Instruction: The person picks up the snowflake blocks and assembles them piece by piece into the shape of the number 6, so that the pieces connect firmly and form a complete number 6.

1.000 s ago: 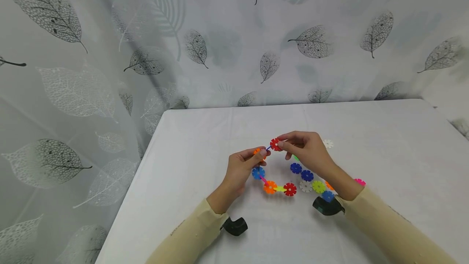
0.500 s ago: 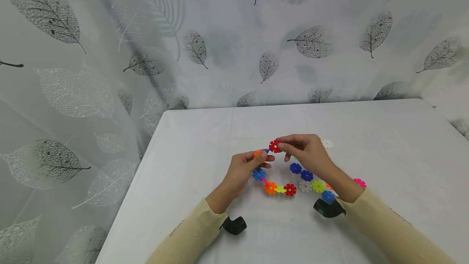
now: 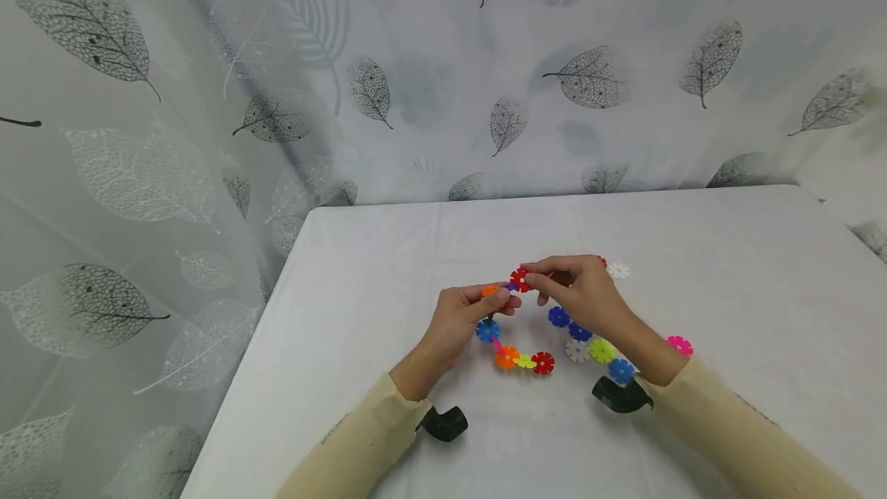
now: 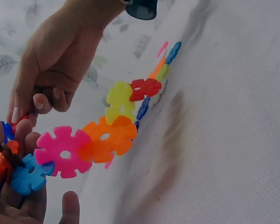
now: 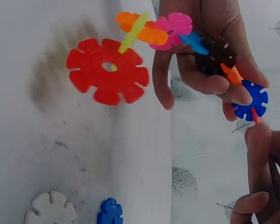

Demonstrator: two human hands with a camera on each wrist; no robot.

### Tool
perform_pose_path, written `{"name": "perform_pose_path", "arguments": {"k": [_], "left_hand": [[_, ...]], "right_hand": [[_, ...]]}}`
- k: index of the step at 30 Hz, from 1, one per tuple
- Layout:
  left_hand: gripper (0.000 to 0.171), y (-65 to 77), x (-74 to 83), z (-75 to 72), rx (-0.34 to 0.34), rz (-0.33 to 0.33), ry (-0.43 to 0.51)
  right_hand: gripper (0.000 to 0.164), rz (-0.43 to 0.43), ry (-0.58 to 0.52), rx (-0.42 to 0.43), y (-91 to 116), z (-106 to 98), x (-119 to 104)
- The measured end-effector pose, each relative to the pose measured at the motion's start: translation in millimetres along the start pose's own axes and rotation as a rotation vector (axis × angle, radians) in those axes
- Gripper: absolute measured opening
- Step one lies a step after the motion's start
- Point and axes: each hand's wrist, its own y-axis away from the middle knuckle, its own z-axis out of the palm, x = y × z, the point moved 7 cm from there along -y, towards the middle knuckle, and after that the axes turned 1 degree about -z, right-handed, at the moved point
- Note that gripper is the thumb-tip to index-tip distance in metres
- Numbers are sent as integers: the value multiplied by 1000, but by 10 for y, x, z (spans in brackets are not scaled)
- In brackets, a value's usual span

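Note:
Both hands are raised over the white table, joined by a chain of notched plastic flower discs. My left hand (image 3: 446,326) pinches the chain near its upper end, at an orange disc (image 3: 490,293) and a dark blue disc (image 5: 257,100). Thumb and fingers of my right hand (image 3: 585,291) pinch a red disc (image 3: 520,279), whose edge sits at a slot of the dark blue one. Below my left hand dangle a brown disc (image 5: 215,57), a light blue disc (image 4: 30,175), a pink disc (image 4: 64,151), an orange disc (image 4: 109,136), a yellow disc (image 4: 120,102) and a red end disc (image 5: 107,71).
Loose discs lie under and beside my right forearm: blue discs (image 3: 559,316), a white disc (image 3: 578,350), a yellow-green disc (image 3: 602,350), a pink disc (image 3: 680,346) and another white disc (image 3: 619,271). Black curved pieces (image 3: 445,423) hang at both cuffs. A leaf-print curtain (image 3: 416,98) stands behind.
My right hand and the red disc have come slightly down and closer to my left hand, narrowing the gap between the discs. The chain's hanging end has swung a little left.

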Motion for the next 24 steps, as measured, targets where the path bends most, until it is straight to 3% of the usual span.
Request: {"name": "perform_pose_path", "arguments": {"k": [7, 11, 14, 18, 24], "left_hand": [[40, -7, 16, 21, -26, -55, -9], [59, -21, 56, 9, -55, -86, -129], [65, -32, 87, -19, -31, -112, -212], [56, -25, 108, -45, 32, -146, -286], [38, -10, 164, -27, 44, -61, -332]], "right_hand": [[20, 25, -54, -16, 11, -37, 17], [22, 84, -72, 1, 25, -54, 61], [22, 104, -68, 5, 31, -50, 78], [20, 100, -86, 3, 36, -31, 79], [22, 73, -122, -13, 49, 14, 49]]}}
